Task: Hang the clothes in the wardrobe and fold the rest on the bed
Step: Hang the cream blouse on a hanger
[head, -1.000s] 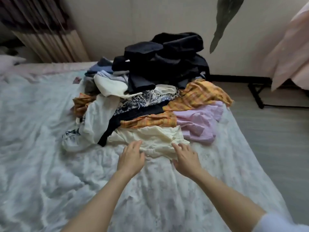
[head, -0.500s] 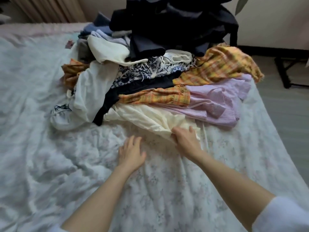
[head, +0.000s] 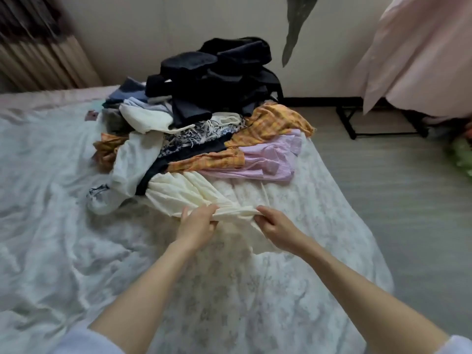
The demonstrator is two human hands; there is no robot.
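Left hand (head: 198, 222) grips the near edge of a cream garment (head: 184, 192), fingers curled over a bunched fold of the cloth. Right hand (head: 274, 222) pinches the same edge just beside it, thumb and fingers closed on the fabric. Between the two hands the cloth is drawn into a tight band, lifted slightly off the bed (head: 63, 226).

The far part of the cream garment lies under the near side of the clothes pile (head: 204, 118), which sits on the bed ahead of the hands. At the pile's near right lies a pink striped shirt (head: 268, 159), touching an orange checked garment (head: 270, 123) behind it. Dark clothes (head: 217, 72) form the top of the pile. A white garment (head: 132, 162) hangs down the pile's left side. A black frame (head: 357, 126) stands on the floor (head: 383, 200), right of the pile.
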